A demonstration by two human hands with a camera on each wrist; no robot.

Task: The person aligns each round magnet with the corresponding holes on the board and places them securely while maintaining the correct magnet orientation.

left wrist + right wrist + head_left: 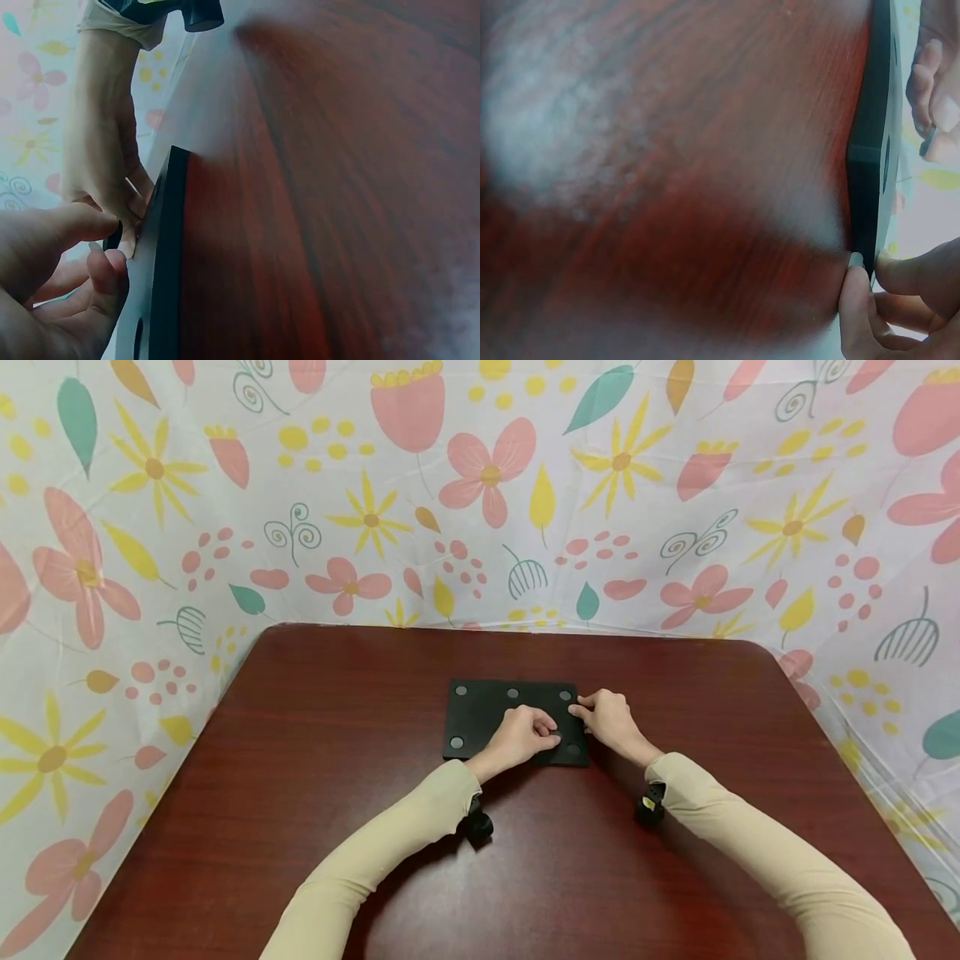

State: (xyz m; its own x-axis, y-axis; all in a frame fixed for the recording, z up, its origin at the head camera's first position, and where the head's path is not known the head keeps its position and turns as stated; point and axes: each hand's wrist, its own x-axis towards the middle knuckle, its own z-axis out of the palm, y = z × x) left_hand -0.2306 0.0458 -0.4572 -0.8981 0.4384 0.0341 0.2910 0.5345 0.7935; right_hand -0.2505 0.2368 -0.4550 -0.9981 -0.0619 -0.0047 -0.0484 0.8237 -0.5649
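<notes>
A flat black rectangular board (480, 718) lies on the table, with round grey spots (461, 691) along its margins. Over its lower right part, my left hand (525, 735) pinches a small black disc (112, 235) between thumb and fingertips, above the board's face. My right hand (611, 722) grips the board's right edge, thumb on the top face and a finger against the side, as the right wrist view shows at the board's edge (864, 187). A darker round spot (573, 749) sits near the board's lower right corner.
The board rests on a brown wooden table (337, 693) toward its far side. Behind the table hangs a flower-patterned cloth (465, 568). Each wrist carries a small black camera, the left one (477, 827) close to the tabletop.
</notes>
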